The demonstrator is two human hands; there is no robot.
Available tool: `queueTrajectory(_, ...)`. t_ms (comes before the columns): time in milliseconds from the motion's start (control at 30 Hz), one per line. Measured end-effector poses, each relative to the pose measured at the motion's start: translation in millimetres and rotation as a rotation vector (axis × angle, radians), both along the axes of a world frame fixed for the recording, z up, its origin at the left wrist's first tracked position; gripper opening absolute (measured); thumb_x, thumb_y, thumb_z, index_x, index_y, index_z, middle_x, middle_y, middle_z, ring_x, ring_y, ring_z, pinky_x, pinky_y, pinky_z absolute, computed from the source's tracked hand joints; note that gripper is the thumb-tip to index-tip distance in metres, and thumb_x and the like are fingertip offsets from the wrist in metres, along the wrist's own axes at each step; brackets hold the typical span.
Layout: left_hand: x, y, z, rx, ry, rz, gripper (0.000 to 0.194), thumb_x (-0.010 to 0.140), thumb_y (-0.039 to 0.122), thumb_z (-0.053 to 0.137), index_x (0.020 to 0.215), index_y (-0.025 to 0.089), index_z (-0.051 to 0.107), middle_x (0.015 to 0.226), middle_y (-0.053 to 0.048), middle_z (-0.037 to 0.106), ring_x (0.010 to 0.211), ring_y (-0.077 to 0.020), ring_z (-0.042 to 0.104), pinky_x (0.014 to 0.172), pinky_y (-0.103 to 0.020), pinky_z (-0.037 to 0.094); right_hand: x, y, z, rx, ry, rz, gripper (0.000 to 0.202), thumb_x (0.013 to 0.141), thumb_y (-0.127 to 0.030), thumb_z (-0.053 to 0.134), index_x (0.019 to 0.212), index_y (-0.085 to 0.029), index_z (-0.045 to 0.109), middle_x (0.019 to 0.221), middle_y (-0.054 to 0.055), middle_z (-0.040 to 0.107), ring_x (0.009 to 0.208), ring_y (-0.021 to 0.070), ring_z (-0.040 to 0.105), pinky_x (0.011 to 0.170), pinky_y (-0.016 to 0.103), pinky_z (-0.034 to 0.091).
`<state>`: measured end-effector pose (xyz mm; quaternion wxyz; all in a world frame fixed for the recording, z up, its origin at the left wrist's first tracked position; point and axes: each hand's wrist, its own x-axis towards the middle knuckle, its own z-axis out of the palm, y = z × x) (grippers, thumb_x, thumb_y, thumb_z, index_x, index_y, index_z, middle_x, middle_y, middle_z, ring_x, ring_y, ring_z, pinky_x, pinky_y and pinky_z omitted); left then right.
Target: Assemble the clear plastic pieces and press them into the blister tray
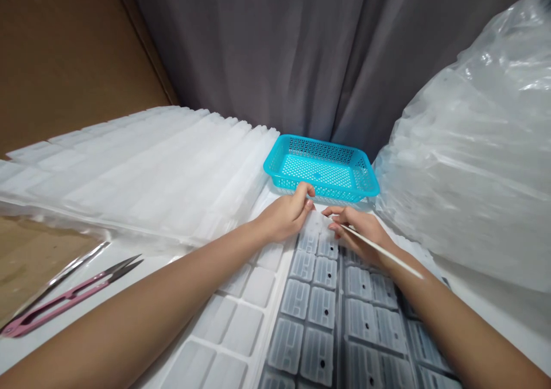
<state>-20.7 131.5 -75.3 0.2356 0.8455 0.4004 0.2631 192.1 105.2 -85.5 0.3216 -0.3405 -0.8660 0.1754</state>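
Both hands meet over the far end of a dark tray (338, 297) filled with rows of ribbed translucent plastic pieces (326, 306), many bearing a small black dot. My left hand (289, 212) is closed, its fingers curled at the edge of a frosted plastic piece (316, 221); its fingertips are partly hidden. My right hand (357, 228) pinches a thin white stick (383, 249), which slants back over the wrist. The stick's front end is at the frosted piece, too small to make out clearly.
A blue perforated basket (321, 194) stands just beyond my hands. Stacked white trays (142, 171) fill the left, with pink thread snips (71, 300) in front. A white tray (232, 320) lies under my left forearm. A plastic-wrapped pile (477, 165) rises at right.
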Motion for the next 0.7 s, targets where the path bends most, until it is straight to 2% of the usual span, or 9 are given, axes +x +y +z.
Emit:
queueTrajectory(100, -0.6, 0.7, -0.2, 0.000, 0.006, -0.010, 0.016, 0.094, 0.033, 0.027, 0.102, 0.020, 0.032, 0.085, -0.005, 0.061, 0.072, -0.0231, 0.060, 0.064, -0.032, 0.041, 4.0, 1.0, 2.3, -0.119, 0.121, 0.048, 0.014, 0.089, -0.031, 0.055, 0.080, -0.020, 0.055, 0.104, 0.007, 0.070, 0.093, 0.0197, 0.068, 0.072, 0.029, 0.052)
queueTrajectory(233, -0.4, 2.6, -0.5, -0.019, 0.022, -0.036, 0.014, 0.094, 0.031, 0.029, 0.103, 0.020, 0.032, 0.087, -0.005, 0.062, 0.075, -0.0224, 0.060, 0.066, -0.031, 0.041, 4.2, 1.0, 7.1, -0.145, 0.102, 0.138, 0.018, 0.087, -0.032, 0.060, 0.075, -0.019, 0.056, 0.107, 0.007, 0.068, 0.093, 0.0186, 0.066, 0.077, 0.029, 0.050)
queueTrajectory(433, 0.7, 3.5, 0.9, -0.044, 0.072, -0.058, 0.012, 0.094, 0.026, 0.031, 0.105, 0.020, 0.033, 0.083, -0.003, 0.063, 0.071, -0.0214, 0.059, 0.063, -0.029, 0.039, 5.0, 1.2, 6.3, -0.167, 0.056, 0.123, 0.017, 0.087, -0.033, 0.060, 0.076, -0.020, 0.056, 0.114, 0.008, 0.068, 0.097, 0.0191, 0.066, 0.080, 0.030, 0.049)
queueTrajectory(700, 1.4, 4.3, -3.1, -0.023, 0.135, -0.068, 0.015, 0.093, 0.023, 0.035, 0.108, 0.018, 0.037, 0.077, -0.003, 0.062, 0.070, -0.0224, 0.060, 0.059, -0.028, 0.038, 5.4, 0.3, 6.8, -0.189, 0.051, 0.139, 0.018, 0.086, -0.031, 0.061, 0.073, -0.019, 0.056, 0.107, 0.008, 0.071, 0.095, 0.0193, 0.068, 0.077, 0.028, 0.050)
